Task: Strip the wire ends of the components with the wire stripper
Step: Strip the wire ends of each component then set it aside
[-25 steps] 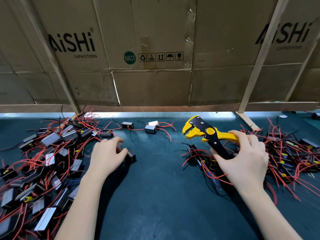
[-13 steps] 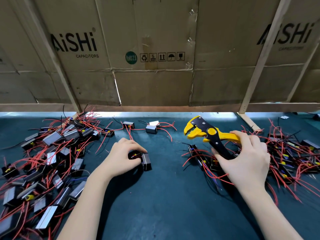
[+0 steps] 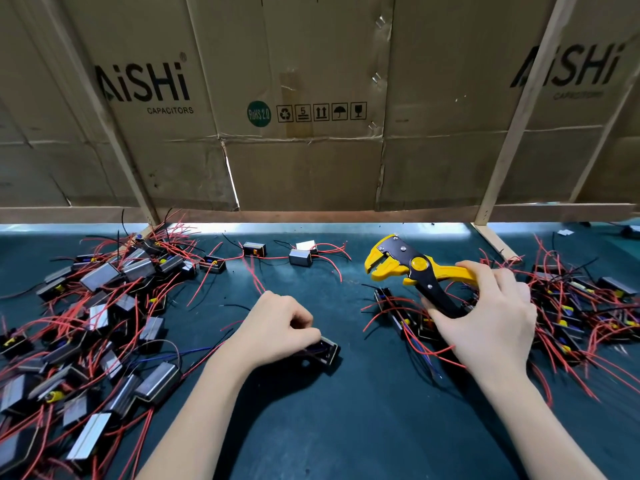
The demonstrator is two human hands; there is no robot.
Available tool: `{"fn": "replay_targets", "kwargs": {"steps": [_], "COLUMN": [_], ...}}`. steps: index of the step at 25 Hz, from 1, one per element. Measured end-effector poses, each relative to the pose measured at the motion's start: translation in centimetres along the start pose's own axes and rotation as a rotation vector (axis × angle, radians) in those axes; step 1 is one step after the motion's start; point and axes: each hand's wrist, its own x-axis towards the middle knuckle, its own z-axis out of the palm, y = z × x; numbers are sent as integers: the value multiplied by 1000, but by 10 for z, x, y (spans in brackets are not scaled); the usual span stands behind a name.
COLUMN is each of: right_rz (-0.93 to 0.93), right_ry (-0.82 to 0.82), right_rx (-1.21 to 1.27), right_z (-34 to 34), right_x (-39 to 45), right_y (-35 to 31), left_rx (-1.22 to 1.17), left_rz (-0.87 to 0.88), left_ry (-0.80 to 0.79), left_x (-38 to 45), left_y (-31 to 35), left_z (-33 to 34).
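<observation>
Since 1 second ago the left hand (image 3: 277, 327) has pulled 1 component (image 3: 323, 351) out of the left pile (image 3: 97, 323) toward the middle of the desk (image 3: 346, 427); the right hand (image 3: 485, 327) has barely shifted. The left hand's fingers curl over the component, pinning it on the desk, probably to sort out its wires before lifting an end to the tool. The right hand grips the stripper (image 3: 415, 268) by its handles, thumb on the black one, fingers round the yellow; its jaws stand apart and point left toward the other hand, ready to take a wire. It hovers above a smaller heap (image 3: 571, 313) on the right, likely the finished ones. The left fingers hide most of the component, so which wire they hold I cannot tell. Stripped ends are too small to make out in either pile.
</observation>
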Motion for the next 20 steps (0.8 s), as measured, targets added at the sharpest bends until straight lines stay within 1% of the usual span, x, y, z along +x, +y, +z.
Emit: {"fn": "replay_targets", "kwargs": {"steps": [2,4,7,8,9,10,13,14,15,17,20], "right_rz": [-1,1,2,2,1,0,-4,-4,-4,-1,-3], "right_ry": [-2,3,13,13,11,10,6,7,9,14,9], "right_rx": [-2,-3,-9,-9,-9,-10,-18,-18,-14,-6,-15], "right_z": [0,1,0,0,0,0,1,0,0,0,0], "right_x": [0,1,1,1,1,1,1,1,1,1,1], "right_y": [0,0,1,1,1,0,0,0,0,0,0], "left_rx": [140,230,165,146,138,141,174,196,231,321,439], "left_rz": [46,103,181,178,153,129,63,61,84,187,328], "left_ry": [28,130,349,392,385,330,71,21,12,83,312], "left_x": [-1,-2,-2,-2,-3,-3,-5,-5,-5,-4,-2], "left_y": [8,10,11,10,8,6,2,2,3,5,15], "left_z": [4,6,2,1,-1,-2,-2,-2,-2,-2,2]}}
